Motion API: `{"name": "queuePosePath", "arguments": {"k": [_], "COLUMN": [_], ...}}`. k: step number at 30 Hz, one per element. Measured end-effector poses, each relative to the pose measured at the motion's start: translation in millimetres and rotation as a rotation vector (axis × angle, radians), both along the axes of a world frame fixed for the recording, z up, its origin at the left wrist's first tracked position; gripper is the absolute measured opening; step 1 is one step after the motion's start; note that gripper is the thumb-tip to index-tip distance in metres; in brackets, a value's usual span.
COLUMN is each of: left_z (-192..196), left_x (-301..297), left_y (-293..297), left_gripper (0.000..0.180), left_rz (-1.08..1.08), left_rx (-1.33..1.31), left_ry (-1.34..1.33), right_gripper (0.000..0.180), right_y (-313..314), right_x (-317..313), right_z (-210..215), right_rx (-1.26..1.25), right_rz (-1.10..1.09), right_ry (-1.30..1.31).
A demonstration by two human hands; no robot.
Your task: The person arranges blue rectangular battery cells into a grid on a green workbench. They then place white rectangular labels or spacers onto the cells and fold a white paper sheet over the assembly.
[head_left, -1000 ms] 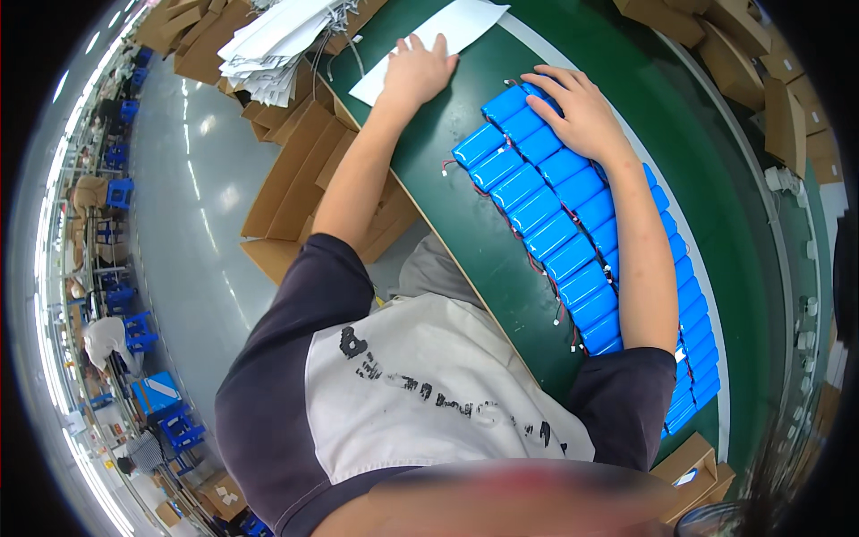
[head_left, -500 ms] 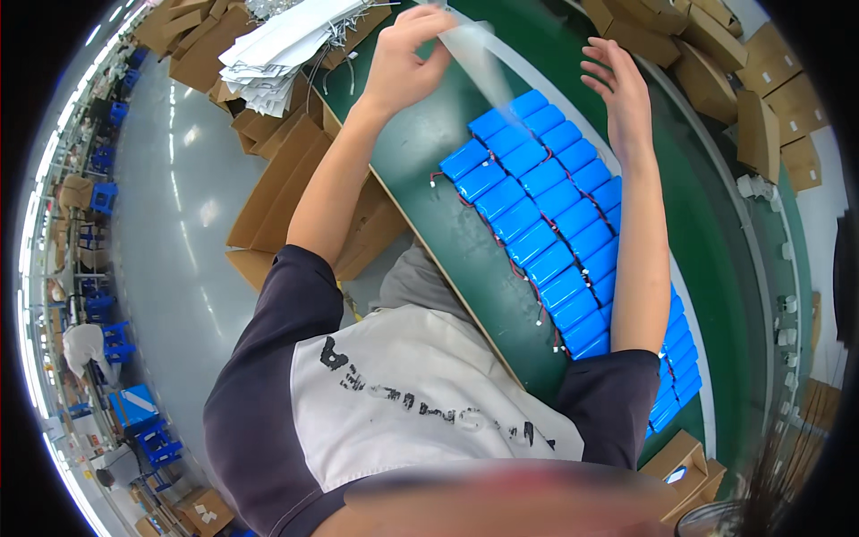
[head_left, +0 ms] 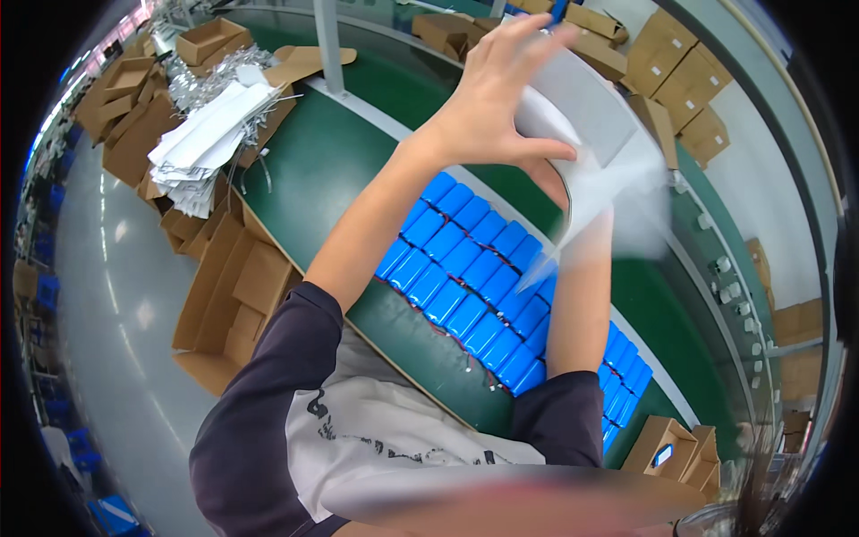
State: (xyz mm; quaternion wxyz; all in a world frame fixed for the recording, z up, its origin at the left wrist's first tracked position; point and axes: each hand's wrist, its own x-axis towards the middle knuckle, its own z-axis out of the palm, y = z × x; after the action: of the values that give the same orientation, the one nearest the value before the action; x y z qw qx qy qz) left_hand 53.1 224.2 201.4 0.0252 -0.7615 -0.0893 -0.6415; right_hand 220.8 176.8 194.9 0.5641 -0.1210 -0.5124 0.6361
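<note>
In front of me, above the table, hangs a translucent white sheet (head_left: 599,170), curled and blurred at its lower right. My left hand (head_left: 497,103) is at its left edge, fingers spread and thumb stretched out over the sheet. My right hand (head_left: 548,182) is raised behind the sheet and appears to hold it up; most of its fingers are hidden. Below lie rows of blue-wrapped battery packs (head_left: 465,315) with red and black leads and small white connectors. My right forearm crosses over some of them.
The packs lie on a green table (head_left: 313,192). A stack of white sheets (head_left: 210,134) rests on cartons at the far left. An open carton (head_left: 237,300) stands beside the table's left edge. A small open box (head_left: 658,443) holds a blue-and-white item. A grey post (head_left: 327,45) rises at the back.
The view has turned, shifting the table leftward. My left hand has come across toward the right, its pinch now opened, and the sheet is now between both hands. My right hand has gone behind it.
</note>
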Motion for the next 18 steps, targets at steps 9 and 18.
{"name": "queuePosePath", "arguments": {"k": [9,18], "left_z": [-1.8,-20.0], "left_x": [-31.3,-14.2], "left_y": [30.5,32.7], "left_gripper": [0.032,0.036], "left_rz": [0.355,-0.116], "left_rx": [-0.382,-0.747], "left_ry": [-0.057,-0.111], "right_gripper": [0.079,0.034], "right_y": [42.6,42.1], "right_x": [8.0,-14.4], "right_z": [-19.4,-25.6], "right_rx": [-0.112,0.140], "right_rz": [-0.095,-0.741], "right_ry": [0.161,-0.221]}}
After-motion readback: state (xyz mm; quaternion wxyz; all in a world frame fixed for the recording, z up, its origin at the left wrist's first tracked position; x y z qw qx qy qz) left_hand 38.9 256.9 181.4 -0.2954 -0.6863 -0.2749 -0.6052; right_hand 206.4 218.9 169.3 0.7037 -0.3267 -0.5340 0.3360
